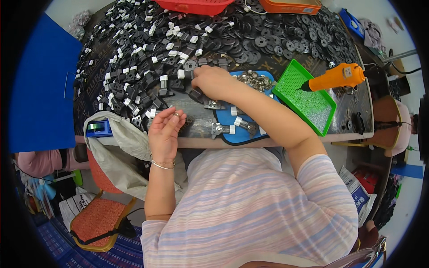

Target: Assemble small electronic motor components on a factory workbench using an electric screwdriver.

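Note:
My left hand [164, 134] is raised at the table's near edge, thumb and forefinger pinched on a small shiny metal piece [177, 114]. My right hand [213, 82] reaches across to the left, its fingers bent at a black plastic part with a white end [182, 74]. That hand partly hides its own fingertips. Beneath it lies another black part [195, 94]. On the blue mat [232, 135] are a few black-and-white parts with metal plates, one of them a clamp-like piece [222, 129], and a heap of small metal pieces [255, 80].
Right of the mat, a green tray [328, 120] holds tiny metal bits, with an orange electric screwdriver [337, 77] over it. Black-and-white parts [129, 80] and black discs [286, 40] cover the far table. Red [196, 6] and orange bins stand behind; a pale sack [114, 152] hangs left.

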`<state>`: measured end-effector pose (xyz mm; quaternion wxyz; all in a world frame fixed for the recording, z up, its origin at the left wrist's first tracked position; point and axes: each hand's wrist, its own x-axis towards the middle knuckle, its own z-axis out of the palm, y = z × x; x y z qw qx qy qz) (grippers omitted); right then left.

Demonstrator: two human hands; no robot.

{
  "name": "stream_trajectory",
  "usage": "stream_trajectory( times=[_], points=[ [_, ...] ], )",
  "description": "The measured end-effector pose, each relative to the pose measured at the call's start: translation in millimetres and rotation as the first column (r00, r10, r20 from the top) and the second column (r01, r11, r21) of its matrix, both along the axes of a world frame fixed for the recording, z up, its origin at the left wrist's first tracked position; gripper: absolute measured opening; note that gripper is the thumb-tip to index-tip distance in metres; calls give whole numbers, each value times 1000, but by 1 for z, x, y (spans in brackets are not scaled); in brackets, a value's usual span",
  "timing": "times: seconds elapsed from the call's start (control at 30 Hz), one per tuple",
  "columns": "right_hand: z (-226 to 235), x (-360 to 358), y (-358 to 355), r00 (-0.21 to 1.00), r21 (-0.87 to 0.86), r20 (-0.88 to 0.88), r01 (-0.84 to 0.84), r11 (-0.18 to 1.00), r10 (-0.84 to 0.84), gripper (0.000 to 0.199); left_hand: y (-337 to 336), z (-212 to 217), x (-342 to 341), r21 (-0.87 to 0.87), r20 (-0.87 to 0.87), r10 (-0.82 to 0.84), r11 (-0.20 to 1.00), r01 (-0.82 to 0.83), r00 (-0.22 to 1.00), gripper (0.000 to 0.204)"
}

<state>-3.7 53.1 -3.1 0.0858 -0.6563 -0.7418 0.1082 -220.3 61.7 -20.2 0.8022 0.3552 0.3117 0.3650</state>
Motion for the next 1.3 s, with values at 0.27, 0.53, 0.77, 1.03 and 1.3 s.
stream_trajectory(
  times=[0.27,0.53,0.77,1.03,1.3],
  points=[
    [36,47,-41,879,82,-476,69,994,-22,35,0,-5,-1,-4,2,9,1000,-9,1000,21],
    [21,81,-170,322,-386,-826,274,881,-462,29,-3,-2,31,-14,6,-107,994,107,994,21],
    [-12,99,-180,468,-201,-645,658,725,-604,34,-10,2,50,14,16,-176,984,176,984,22],
    [-47,134,-154,335,-136,-796,712,688,-504,35,-19,3,46,11,-34,-151,988,152,988,22],
    [-34,134,-123,469,-140,-708,640,756,-528,30,-17,7,44,39,-41,-152,987,153,988,22]
  ],
)
